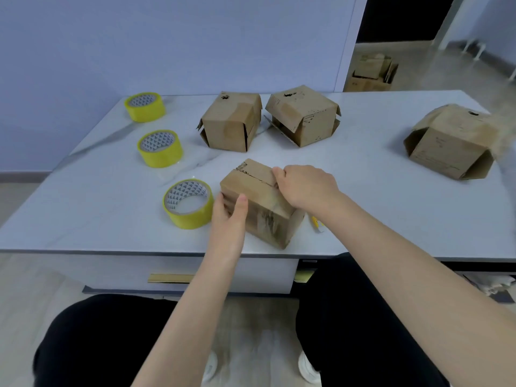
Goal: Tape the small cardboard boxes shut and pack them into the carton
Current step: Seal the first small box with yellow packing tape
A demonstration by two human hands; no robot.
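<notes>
Box (261, 202): worn brown cardboard, flaps closed.

1. Table (97, 196): white marble-look top with grey veins and a dark front edge.
2. Left side holds three yellow tape rolls lying flat in a diagonal row, apart from each other: far roll (145, 107), middle roll (160, 148), near roll (188, 203).
3. Near box (264, 219) sits at front edge, just right of near roll; contact unclear.
4. Back centre: back left box (230, 121) and back right box (303, 114), side by side with a narrow gap, flaps loose.
5. Far right: right box (449, 141), well apart, side flaps splayed.
6. Small yellow-white item (317, 223) lies just right of near box, partly hidden, unidentifiable.
</notes>
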